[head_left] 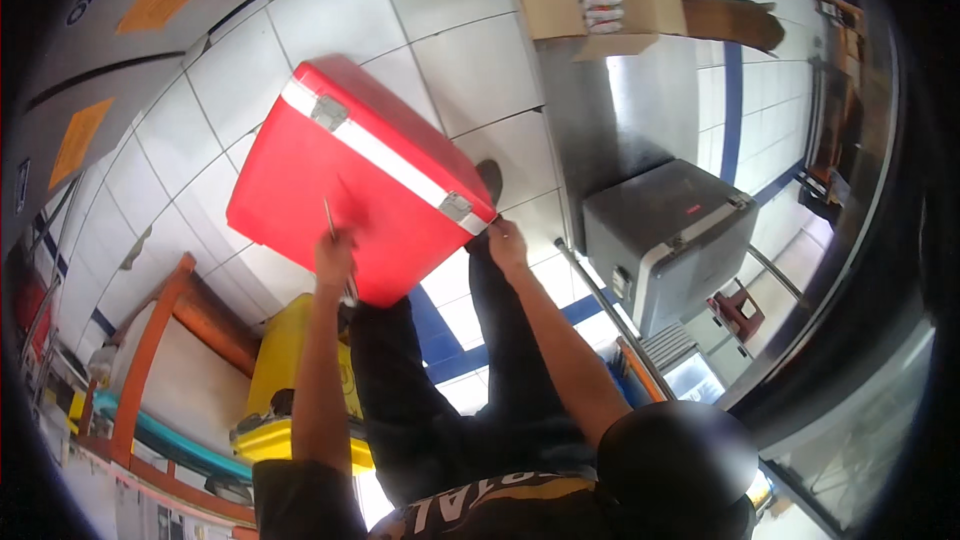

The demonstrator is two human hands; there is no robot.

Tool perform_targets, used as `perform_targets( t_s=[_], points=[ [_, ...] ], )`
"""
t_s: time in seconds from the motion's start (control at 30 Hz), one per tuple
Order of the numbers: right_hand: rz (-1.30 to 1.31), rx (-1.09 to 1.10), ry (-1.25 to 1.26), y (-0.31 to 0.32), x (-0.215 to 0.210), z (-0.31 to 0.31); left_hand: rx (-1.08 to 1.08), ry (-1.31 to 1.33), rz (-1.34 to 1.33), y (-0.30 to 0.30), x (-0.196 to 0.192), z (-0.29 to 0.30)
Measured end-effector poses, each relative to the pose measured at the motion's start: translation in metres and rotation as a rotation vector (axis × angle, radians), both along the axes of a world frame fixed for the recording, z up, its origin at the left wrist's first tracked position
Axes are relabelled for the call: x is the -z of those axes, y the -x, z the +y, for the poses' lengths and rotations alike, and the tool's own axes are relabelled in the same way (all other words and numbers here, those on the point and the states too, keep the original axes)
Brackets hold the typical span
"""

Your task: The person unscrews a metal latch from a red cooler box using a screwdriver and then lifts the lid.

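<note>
A red hard-sided case (340, 150) with a white band stands tilted before my legs on the tiled floor. Along the band sit two metal latches, the upper latch (329, 113) and the lower latch (456, 206). My left hand (335, 258) is closed around a thin pointed metal tool (328, 215) in front of the red face; its exact kind is unclear. More metal shows below that fist. At the case's right corner, my right hand (507, 243) has its fingers closed on the edge just beside the lower latch. The fingertips there are partly hidden.
On the right, a grey and black case (670, 230) stands by a metal surface (650, 110). An open cardboard box (650, 0) holds red and white packets. At lower left are a yellow bin (275, 365) and an orange frame (140, 360). Large grey boxes (130, 0) fill the upper left.
</note>
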State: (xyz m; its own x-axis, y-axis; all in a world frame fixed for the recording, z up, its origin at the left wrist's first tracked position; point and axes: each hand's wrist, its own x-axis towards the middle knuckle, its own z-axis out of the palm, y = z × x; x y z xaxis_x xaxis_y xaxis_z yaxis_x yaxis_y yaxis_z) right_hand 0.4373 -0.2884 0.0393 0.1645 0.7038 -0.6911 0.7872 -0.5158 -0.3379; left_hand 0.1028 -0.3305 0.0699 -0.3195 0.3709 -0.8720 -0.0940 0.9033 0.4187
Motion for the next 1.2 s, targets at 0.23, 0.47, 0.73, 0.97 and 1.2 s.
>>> perform_targets(
  t_s=[0.23,0.47,0.73,0.97,1.2],
  points=[
    [-0.029,-0.669,-0.103,-0.069,-0.035,-0.022,-0.135,-0.021,-0.342,-0.113,-0.091,-0.034],
    [0.094,-0.143,0.073,-0.007,-0.202,-0.074,-0.040,-0.059,-0.593,-0.091,-0.202,-0.079],
    [0.875,0.395,-0.031,0.051,-0.395,-0.105,0.794,-0.112,-0.712,-0.059,-0.364,-0.082],
    [1.016,0.267,-0.022,0.029,-0.470,-0.138,0.928,0.023,-0.763,-0.063,-0.452,-0.087],
    [0.727,-0.245,-0.314,-0.078,-0.553,-0.189,1.362,-0.049,-0.559,-0.163,-0.522,-0.091]
  ],
)
